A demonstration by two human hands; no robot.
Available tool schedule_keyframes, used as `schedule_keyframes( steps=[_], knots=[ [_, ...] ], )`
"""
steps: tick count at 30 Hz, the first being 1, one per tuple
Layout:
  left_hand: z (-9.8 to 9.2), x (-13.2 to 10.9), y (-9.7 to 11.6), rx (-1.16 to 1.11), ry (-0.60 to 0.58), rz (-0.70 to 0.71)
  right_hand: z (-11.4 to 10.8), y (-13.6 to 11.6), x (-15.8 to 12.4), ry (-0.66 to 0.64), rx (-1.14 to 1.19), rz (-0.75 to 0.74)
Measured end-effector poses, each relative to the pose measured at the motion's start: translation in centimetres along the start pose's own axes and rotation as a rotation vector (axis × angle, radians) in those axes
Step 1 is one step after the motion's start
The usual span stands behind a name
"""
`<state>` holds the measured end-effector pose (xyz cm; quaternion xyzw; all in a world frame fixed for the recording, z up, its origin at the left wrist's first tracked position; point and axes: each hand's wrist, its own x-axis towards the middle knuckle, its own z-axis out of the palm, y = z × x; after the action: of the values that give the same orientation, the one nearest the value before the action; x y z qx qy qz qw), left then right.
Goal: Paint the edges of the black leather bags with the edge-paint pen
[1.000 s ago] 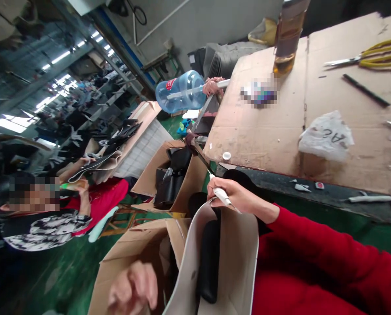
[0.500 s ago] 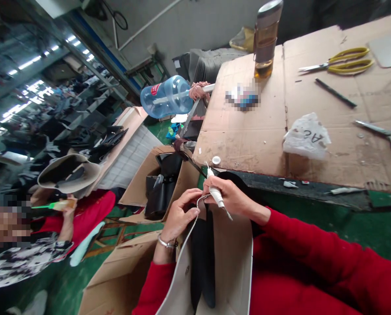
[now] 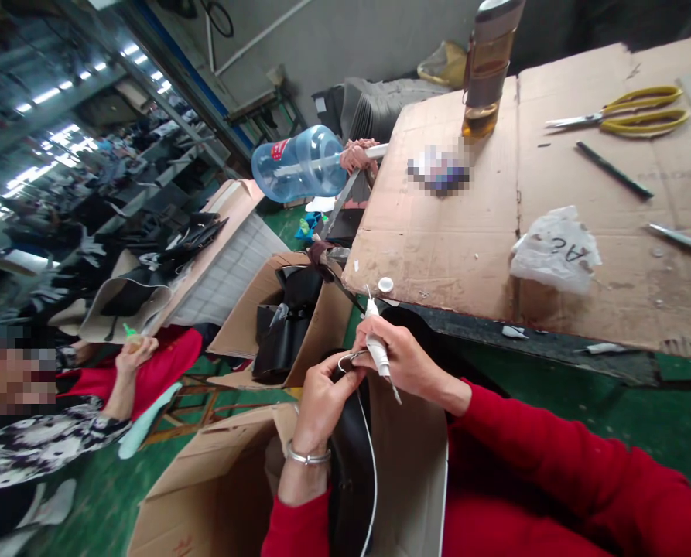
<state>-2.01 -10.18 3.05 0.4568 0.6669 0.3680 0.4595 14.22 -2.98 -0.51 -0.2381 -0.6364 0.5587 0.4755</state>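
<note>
My right hand (image 3: pixel 406 352) is wrapped around a white squeeze tube (image 3: pixel 379 354) with a thin nozzle, which points up and away from me. It is close to the top edge of a curved sheet piece (image 3: pixel 350 480), black on one face and pale along its edge. My left hand (image 3: pixel 325 394), with a silver bangle at the wrist, pinches that top edge between thumb and fingers. Both hands meet at this edge, where some fingertips are hidden. A small white cap (image 3: pixel 385 285) lies on the table corner just beyond the tube.
On the cardboard-covered table (image 3: pixel 438 255) are yellow-handled scissors (image 3: pixel 624 116), a dark pen-like stick (image 3: pixel 615 170), crumpled white plastic (image 3: pixel 557 251) and a drink bottle (image 3: pixel 487 73). Cardboard boxes (image 3: pixel 206 480) stand to the left. A co-worker (image 3: pixel 90 418) sits beyond, holding a green-tipped bottle.
My left hand has turned over the edge and folded the sheet piece, so its black face now shows. My right hand keeps the tube. The co-worker's piece and bottle have shifted.
</note>
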Motion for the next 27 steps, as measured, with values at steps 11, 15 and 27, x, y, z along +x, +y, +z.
schedule_keyframes(
  steps=[11,15,27],
  knots=[
    [1.0,1.2,0.7,0.011,-0.024,0.103,-4.8,-0.6,0.7,0.091,-0.263,-0.160],
    [2.2,2.2,0.7,0.025,0.043,0.092,-8.5,-0.8,2.6,0.254,-0.352,-0.135],
    [4.0,8.6,0.5,-0.136,0.024,-0.004,-10.0,1.7,3.8,0.320,-0.344,0.069]
  ],
)
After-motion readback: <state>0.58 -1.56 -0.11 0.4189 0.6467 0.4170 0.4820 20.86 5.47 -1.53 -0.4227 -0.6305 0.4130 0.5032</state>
